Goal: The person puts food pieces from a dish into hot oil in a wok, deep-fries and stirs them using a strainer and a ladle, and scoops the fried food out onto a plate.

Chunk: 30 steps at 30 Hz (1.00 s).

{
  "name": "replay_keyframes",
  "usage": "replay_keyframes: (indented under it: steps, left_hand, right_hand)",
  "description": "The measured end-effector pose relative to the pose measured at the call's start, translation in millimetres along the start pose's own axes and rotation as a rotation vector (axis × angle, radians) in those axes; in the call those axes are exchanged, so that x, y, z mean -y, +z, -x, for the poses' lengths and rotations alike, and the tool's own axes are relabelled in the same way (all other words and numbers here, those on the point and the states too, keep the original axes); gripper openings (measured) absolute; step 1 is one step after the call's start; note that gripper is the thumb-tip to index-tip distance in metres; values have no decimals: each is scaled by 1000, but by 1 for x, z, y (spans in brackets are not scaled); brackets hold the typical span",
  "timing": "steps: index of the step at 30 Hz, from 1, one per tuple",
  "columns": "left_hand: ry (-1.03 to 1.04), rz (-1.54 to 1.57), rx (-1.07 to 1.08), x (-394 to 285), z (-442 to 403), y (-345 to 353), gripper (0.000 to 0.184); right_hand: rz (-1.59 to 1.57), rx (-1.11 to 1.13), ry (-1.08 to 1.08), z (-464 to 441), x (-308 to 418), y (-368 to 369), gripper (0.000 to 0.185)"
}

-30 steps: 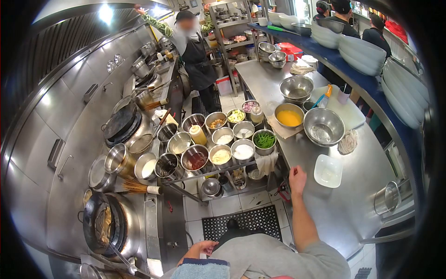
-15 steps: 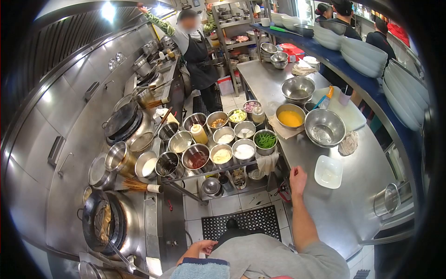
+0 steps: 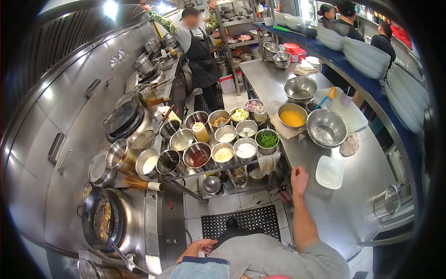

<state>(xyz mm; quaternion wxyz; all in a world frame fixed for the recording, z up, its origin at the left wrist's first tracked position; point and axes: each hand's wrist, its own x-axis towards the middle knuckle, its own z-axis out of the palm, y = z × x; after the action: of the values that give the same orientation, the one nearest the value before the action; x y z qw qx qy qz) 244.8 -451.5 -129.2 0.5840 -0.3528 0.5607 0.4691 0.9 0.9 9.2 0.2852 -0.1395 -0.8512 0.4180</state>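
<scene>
My right hand (image 3: 299,180) rests at the left edge of the steel table (image 3: 320,218), its fingers curled; whether it holds anything is too small to tell. To its right lies a square white bowl (image 3: 329,172), apart from the hand. My left hand (image 3: 203,247) is low at my waist, near a blue towel (image 3: 205,269), with its fingers bent and nothing clearly visible in them. Farther up the table are a bowl of orange liquid (image 3: 292,118) and a metal bowl (image 3: 326,128). Ahead, several steel pots stand on a rack, one with green vegetables (image 3: 267,140).
At left, a wok (image 3: 103,218) with a ladle sits on the stove, below a bamboo brush (image 3: 141,183). A person in a dark apron (image 3: 203,60) stands in the aisle with raised arms. Stacked white bowls (image 3: 367,56) line the right shelf; people stand behind it.
The whole view has shifted slightly, with the pots and bowls a little farther right in the picture. Both my hands keep nearly the same place and pose.
</scene>
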Motion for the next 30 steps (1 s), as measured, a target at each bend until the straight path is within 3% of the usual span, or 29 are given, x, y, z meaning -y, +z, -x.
replay_keyframes:
  steps: [30]
  left_hand:
    - [-35, -46, 48, -3, -9, -7, 36]
  right_hand:
    - [-10, 2, 2, -1, -1, 1, 20]
